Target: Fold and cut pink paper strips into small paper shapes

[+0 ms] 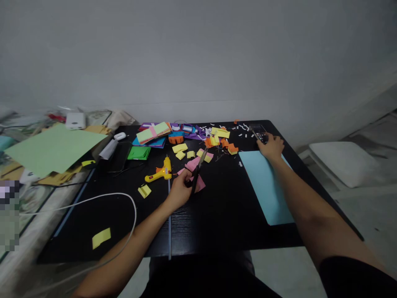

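Note:
My left hand (180, 189) is closed around the black handles of a pair of scissors (203, 159), whose blades point away from me over pink paper pieces (201, 184). At the far right of the table, my right hand (272, 147) has its fingers bent at a dark, see-through object (259, 133) that I cannot make out. A light blue sheet of paper (263, 186) lies under my right wrist and forearm. Yellow folded paper pieces (180, 148) and orange ones (232, 149) lie between my hands. A yellow glue gun (161, 170) rests left of my left hand.
Stacked coloured papers (154, 133) and a green pile (139, 153) lie at the back left. White scraps are scattered along the back edge. A white cable (135, 207) loops over my left forearm. A white stool (343, 163) stands right of the table.

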Demonstrator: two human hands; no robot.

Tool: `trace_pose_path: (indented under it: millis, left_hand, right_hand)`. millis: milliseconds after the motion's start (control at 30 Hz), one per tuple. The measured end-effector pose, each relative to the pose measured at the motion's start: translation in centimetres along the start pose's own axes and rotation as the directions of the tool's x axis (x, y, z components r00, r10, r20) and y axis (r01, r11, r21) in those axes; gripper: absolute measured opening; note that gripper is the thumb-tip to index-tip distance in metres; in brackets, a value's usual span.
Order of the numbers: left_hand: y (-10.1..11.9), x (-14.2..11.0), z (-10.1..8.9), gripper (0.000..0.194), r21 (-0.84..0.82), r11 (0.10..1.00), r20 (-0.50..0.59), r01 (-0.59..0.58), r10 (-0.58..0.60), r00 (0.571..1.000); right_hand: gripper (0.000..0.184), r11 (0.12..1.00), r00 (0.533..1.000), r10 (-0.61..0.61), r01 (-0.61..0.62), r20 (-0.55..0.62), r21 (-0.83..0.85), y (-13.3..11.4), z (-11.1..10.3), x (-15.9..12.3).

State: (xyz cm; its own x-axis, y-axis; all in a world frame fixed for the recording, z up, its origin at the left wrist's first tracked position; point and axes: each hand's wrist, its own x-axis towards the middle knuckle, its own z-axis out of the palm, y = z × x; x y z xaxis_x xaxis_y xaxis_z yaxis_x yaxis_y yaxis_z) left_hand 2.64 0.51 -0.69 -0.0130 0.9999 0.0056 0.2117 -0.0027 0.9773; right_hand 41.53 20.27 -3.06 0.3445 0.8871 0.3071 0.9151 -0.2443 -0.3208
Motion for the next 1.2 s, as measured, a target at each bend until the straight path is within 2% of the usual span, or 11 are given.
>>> trace_pose_path:
  millis: [333, 533, 833, 1067, 1200]
  left_hand:
    - [-0.01, 0.01, -0.08, 0.030, 0.038, 0.999, 0.008, -0.036, 0.036, 0.999]
    - [-0.07, -0.07, -0.02, 0.029, 0.000, 1.000, 0.031, -0.018, 0.018, 0.999]
    - [0.16, -0.10, 0.05, 0.028, 0.022, 0.999, 0.002, -0.047, 0.047, 0.999]
    - [-0.05, -0.03, 0.07, 0.029, 0.021, 0.999, 0.018, -0.037, 0.036, 0.999]
    - [-0.02, -0.04, 0.12, 0.029, 0.009, 0.999, 0.015, -0.037, 0.037, 0.999]
  right_hand:
    - [0.059, 1.000, 1.000, 0.000, 0.000, -0.009, 0.004, -0.02, 0.03, -0.01]
    - [0.060, 1.000, 1.000, -0.008, 0.008, -0.004, -0.003, 0.13, 0.09, 0.08]
    - [0.058, 1.000, 1.000, -0.006, 0.006, 0.007, 0.006, -0.07, -0.11, -0.05]
    - [0.056, 1.000, 1.000, -0.010, 0.010, 0.003, -0.011, 0.03, 0.01, 0.00]
    - [0.061, 1.000, 1.000, -0.004, 0.004, -0.003, 0.003, 0.04, 0.02, 0.02]
